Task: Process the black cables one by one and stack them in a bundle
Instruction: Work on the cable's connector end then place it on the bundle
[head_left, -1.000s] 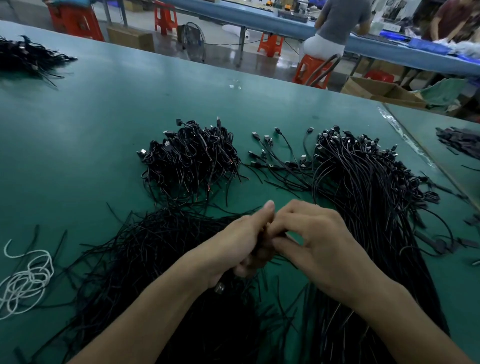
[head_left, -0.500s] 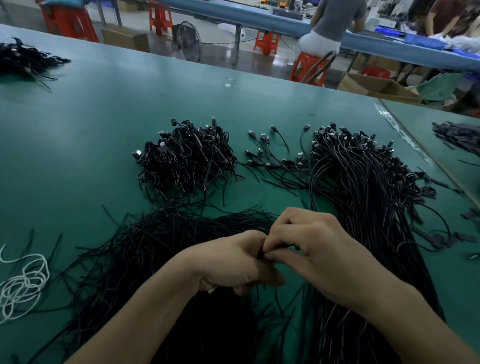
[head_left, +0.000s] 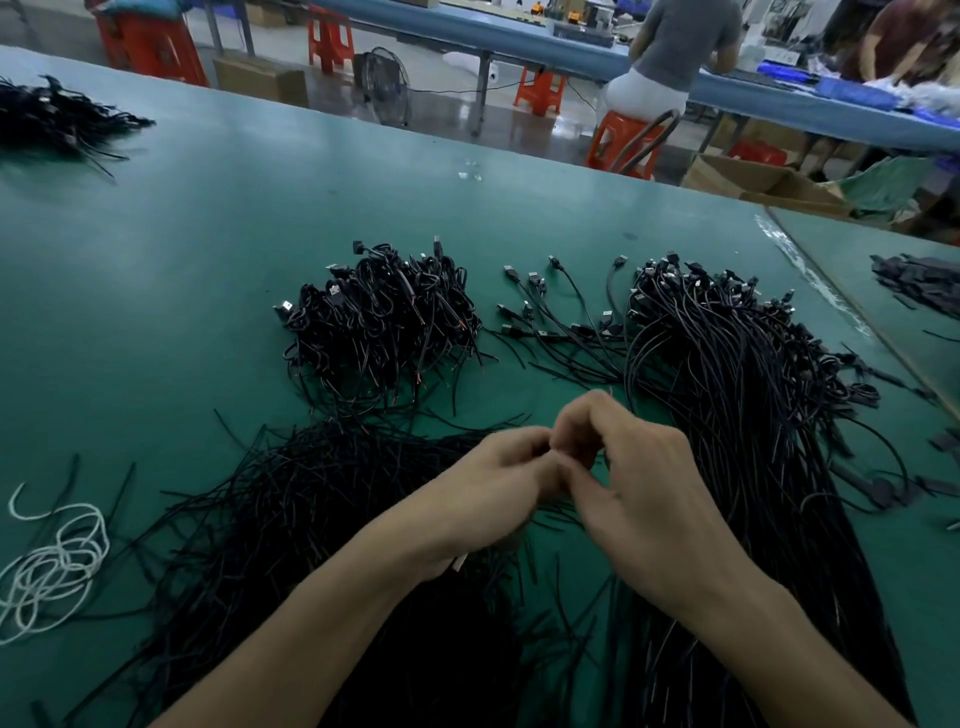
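Meeting above a loose heap of black cables (head_left: 291, 525), the two hands work fingertip to fingertip near the middle of the green surface (head_left: 156, 270). The left hand (head_left: 483, 493) is curled closed around one black cable (head_left: 459, 563), whose pale end pokes out below the palm. The right hand (head_left: 644, 499) has its fingers bent, with thumb and forefinger pressed together against the left fingertips. Motion blur hides what lies between them, so I cannot tell whether it has hold of that cable.

Just to the right of the hands a long bundle (head_left: 753, 415) lies with its strands roughly parallel and its plugs gathered at the far end. Beyond the hands sits a tangled pile (head_left: 384, 322) of looped cables. A few single cables (head_left: 561, 322) lie spread between that pile and the bundle. A white cord (head_left: 57, 566) is coiled at the left edge, and another dark pile (head_left: 52, 119) rests in the far left corner.
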